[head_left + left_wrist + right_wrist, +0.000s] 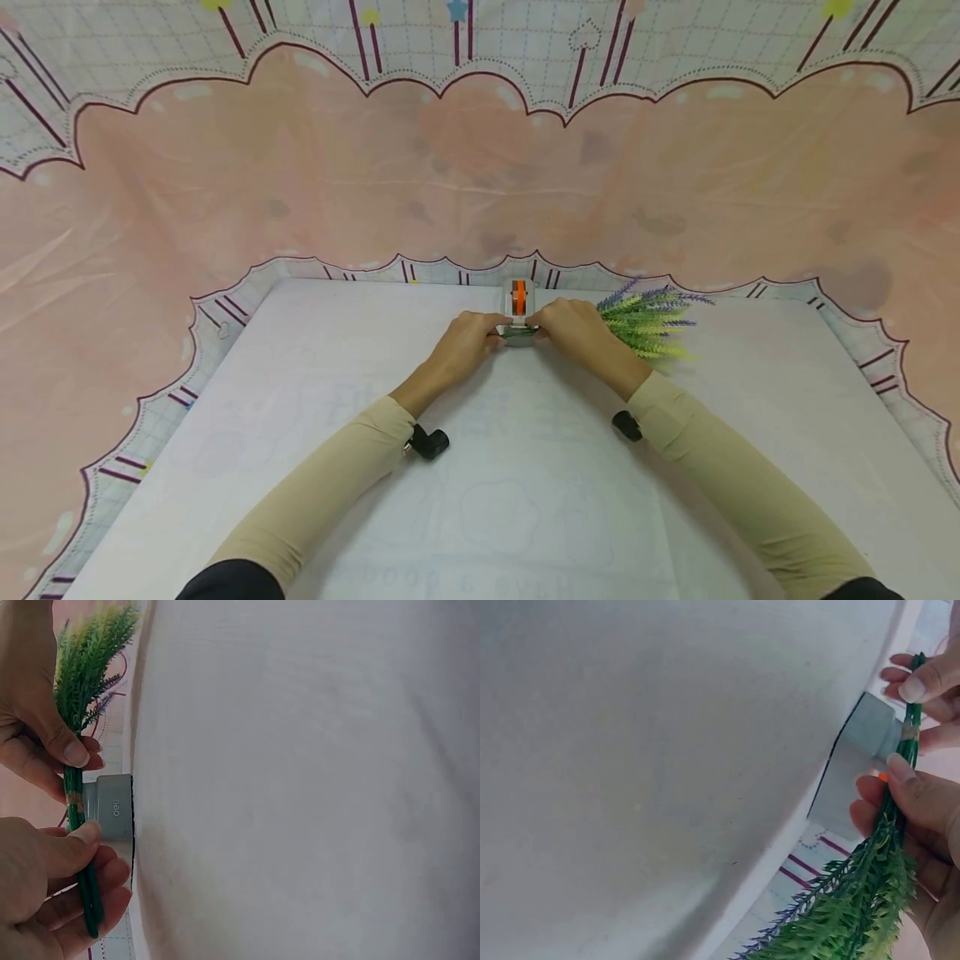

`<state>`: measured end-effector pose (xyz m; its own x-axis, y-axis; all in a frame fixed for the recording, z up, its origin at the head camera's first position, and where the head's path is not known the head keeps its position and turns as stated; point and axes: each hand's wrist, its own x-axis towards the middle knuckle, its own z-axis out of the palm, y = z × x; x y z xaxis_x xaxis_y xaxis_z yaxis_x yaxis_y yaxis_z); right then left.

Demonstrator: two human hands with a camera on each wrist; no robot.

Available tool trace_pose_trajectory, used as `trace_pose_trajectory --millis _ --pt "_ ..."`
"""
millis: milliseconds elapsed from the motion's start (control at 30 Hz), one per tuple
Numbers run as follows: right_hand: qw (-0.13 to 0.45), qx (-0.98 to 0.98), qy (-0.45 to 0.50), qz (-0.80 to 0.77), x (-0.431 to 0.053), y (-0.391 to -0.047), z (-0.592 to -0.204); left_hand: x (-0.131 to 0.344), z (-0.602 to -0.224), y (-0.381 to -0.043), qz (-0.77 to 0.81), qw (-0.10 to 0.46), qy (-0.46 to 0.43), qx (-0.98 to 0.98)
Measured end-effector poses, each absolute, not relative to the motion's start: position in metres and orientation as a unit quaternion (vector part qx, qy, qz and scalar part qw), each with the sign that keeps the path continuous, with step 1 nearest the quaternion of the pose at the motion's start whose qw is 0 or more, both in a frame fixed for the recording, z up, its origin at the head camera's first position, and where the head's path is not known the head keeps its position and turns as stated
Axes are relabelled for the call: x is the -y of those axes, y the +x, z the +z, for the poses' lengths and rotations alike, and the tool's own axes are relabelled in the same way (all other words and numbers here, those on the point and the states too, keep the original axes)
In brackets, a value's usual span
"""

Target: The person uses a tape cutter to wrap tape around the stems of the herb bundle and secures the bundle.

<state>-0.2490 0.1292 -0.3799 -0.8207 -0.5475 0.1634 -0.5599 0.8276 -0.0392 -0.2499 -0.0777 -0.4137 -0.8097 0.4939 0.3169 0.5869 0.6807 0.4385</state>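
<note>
A bunch of artificial lavender [648, 321] with green stems lies level across the front of a grey tape dispenser [517, 339] marked "deli". My left hand [463, 343] pinches the bare stem ends between thumb and fingers. On the other side of the dispenser, my right hand [577, 329] grips the stems just below the leafy heads. Between the two hands, a brownish band of tape [74, 799] circles the stems [90, 896], close to the dispenser's front. An orange roll core [519, 297] shows in the dispenser's top.
The dispenser stands at the far edge of a white-covered table [480, 500]. Behind and around the table hangs a peach and white patterned cloth [450, 175]. A small black camera [430, 442] is worn on the left wrist, another camera [627, 425] on the right.
</note>
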Motion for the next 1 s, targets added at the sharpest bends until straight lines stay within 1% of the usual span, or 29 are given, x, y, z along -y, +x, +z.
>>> trace_pose_trajectory --millis 233,600,1000 --pt "0.06 0.954 0.284 0.071 -0.1293 -0.2496 -0.3798 0.0749 -0.4136 -0.2492 -0.28 0.073 -0.284 0.914" --pt "0.039 0.955 0.287 0.069 -0.1268 -0.2533 -0.3753 0.0749 -0.4149 -0.2507 -0.293 0.049 -0.271 0.915" --pt "-0.016 0.952 0.286 0.111 -0.129 -0.2583 -0.3775 0.0752 -0.4166 -0.252 -0.29 0.027 -0.264 0.92"
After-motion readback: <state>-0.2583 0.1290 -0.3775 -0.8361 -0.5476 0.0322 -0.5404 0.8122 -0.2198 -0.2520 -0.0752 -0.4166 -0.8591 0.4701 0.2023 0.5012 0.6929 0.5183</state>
